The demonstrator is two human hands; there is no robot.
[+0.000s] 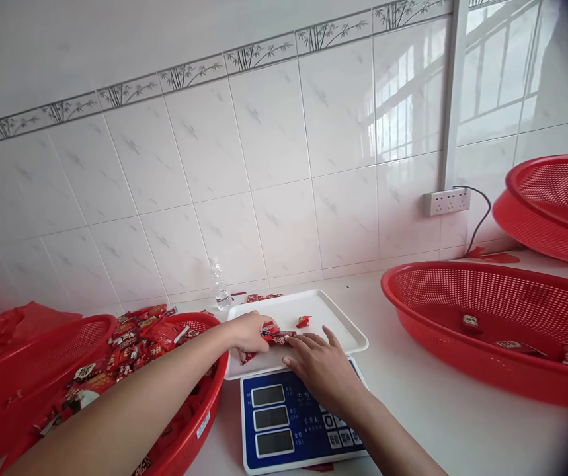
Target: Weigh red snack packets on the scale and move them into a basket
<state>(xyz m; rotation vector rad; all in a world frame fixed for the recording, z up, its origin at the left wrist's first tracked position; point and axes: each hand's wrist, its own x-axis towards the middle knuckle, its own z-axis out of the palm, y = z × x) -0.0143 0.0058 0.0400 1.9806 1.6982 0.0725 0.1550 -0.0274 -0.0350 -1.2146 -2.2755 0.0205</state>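
Note:
My left hand (250, 332) reaches over the white tray (333, 316) of a digital scale, fingers closed around small red snack packets (270, 328). My right hand (321, 362) is stretched over the tray's front edge, thumb and fingers apart, its fingertips at the end of a red packet (282, 338). Another small red wrapped piece (303, 321) lies alone on the tray. Below my left hand, part of a red packet (248, 357) shows. The scale's blue panel (276, 456) has three grey displays, and my right forearm covers part of its keys.
A red basket (209, 413) heaped with red packets stands left, under my left forearm. Another red basket (403, 317) at right holds a few packets; more baskets (506, 205) are stacked behind it. A clear bottle (220, 291) and a socket strip (447, 201) are near the tiled wall.

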